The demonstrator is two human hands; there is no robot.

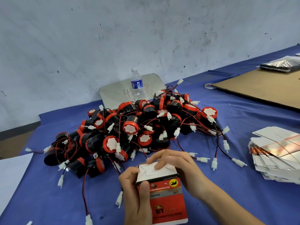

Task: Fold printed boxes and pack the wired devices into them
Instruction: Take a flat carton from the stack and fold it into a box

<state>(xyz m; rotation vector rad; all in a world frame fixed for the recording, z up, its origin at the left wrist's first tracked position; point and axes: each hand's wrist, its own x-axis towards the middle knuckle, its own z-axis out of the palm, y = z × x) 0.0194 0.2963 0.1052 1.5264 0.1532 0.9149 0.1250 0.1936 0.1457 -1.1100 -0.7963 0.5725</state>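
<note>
A red printed box (167, 200) stands folded up in front of me at the bottom centre, its white end flaps facing away. My left hand (138, 197) grips the box's left side, thumb on the red face. My right hand (177, 166) presses its fingers on the white end flaps and wraps the right side. A big heap of black-and-red wired devices (138, 127) with white plugs lies just beyond on the blue cloth. A fanned stack of flat printed boxes (276, 156) lies at the right.
A water bottle (137, 85) stands behind the heap in front of a pale board (113, 93). Brown cardboard (263, 90) and a bagged dark item (282, 64) lie at the back right. White paper (11, 176) covers the left edge. Loose wires trail across the blue table (235, 200).
</note>
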